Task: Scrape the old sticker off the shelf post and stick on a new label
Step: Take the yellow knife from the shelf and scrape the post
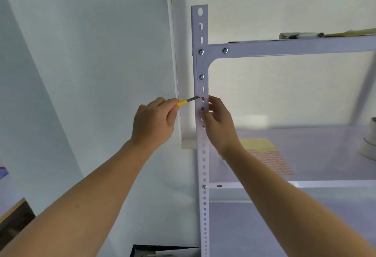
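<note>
A white perforated shelf post (200, 69) stands upright in the middle of the view. My left hand (153, 121) grips a yellow-handled scraper (187, 101). Its metal blade tip touches the post's left edge near a slot at hand height. My right hand (218, 122) is curled round the post from the right and behind, fingers showing reddish through the slots. The old sticker cannot be made out on the post. A sheet of small pink labels (271, 162) lies on the middle shelf (317, 155) beside a yellow pad (258, 144).
A marker pen (305, 35) and papers lie on the top shelf (295, 48). A tape roll (369, 144) stands at the middle shelf's right. A white wall corner with trim (175, 73) runs just left of the post. A dark box (162, 251) sits on the floor below.
</note>
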